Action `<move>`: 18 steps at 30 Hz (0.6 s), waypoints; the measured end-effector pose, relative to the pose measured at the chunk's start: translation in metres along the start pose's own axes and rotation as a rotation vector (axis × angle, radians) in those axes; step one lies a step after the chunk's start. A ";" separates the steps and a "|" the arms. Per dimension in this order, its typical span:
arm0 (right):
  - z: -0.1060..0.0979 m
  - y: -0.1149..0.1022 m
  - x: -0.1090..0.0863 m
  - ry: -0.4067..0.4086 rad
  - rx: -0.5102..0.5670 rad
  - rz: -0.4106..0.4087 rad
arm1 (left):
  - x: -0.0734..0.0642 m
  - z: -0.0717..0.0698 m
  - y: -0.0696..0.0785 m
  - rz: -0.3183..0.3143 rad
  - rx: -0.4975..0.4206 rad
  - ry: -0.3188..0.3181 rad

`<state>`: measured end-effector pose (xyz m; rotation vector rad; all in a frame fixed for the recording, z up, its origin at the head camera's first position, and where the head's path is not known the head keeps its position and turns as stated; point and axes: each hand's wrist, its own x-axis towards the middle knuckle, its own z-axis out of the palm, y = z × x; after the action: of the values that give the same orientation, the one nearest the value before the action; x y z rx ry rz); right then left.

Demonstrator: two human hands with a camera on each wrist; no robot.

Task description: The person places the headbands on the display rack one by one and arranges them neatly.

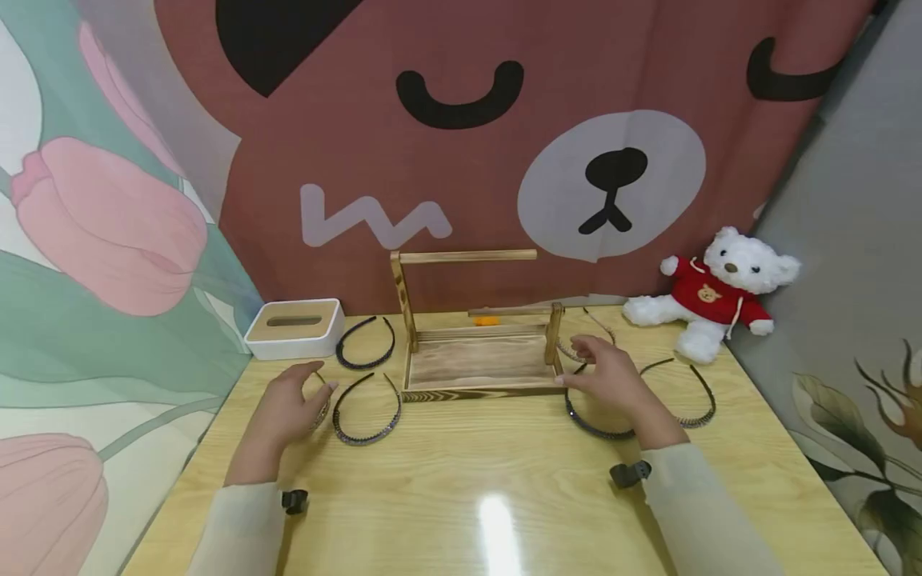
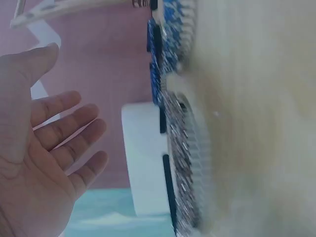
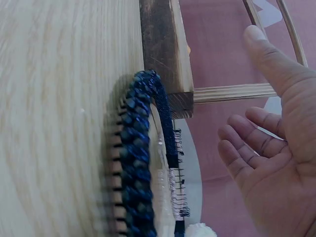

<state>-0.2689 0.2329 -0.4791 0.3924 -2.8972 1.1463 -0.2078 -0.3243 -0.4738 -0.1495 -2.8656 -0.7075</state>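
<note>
My left hand point(image 1: 291, 404) hovers with loose fingers over a beaded headband point(image 2: 182, 163), which it partly hides in the head view. Just right of that hand lies a dark headband point(image 1: 363, 441), with another dark headband point(image 1: 356, 365) behind. At the right, my right hand point(image 1: 612, 376) hangs relaxed, holding nothing, above a dark blue braided headband point(image 3: 136, 163) and near the right end of a wooden stand point(image 1: 475, 394). This stand has a tray base, a tall left post with a long bar, and a shorter right post with a lower bar.
A white tissue box point(image 1: 291, 348) with a wood-look top stands at the back left. A white teddy bear point(image 1: 709, 296) in a red top sits at the back right. More headbands lie on the right, one a beaded headband point(image 1: 699, 422). An orange object point(image 1: 487, 321) shows behind the stand.
</note>
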 end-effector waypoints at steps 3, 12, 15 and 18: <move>0.002 0.002 0.000 -0.009 0.011 0.020 | -0.007 -0.001 -0.010 -0.034 -0.032 -0.005; 0.014 0.003 0.006 -0.060 -0.006 0.062 | -0.030 -0.008 -0.033 -0.105 -0.066 -0.039; 0.017 0.007 0.007 -0.069 -0.025 0.052 | -0.038 -0.009 -0.041 -0.108 -0.051 -0.053; 0.019 0.010 0.009 -0.064 -0.040 0.039 | -0.043 -0.011 -0.047 -0.090 -0.028 -0.055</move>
<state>-0.2784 0.2253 -0.4991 0.3803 -2.9907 1.0995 -0.1708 -0.3731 -0.4944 -0.0444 -2.9318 -0.7719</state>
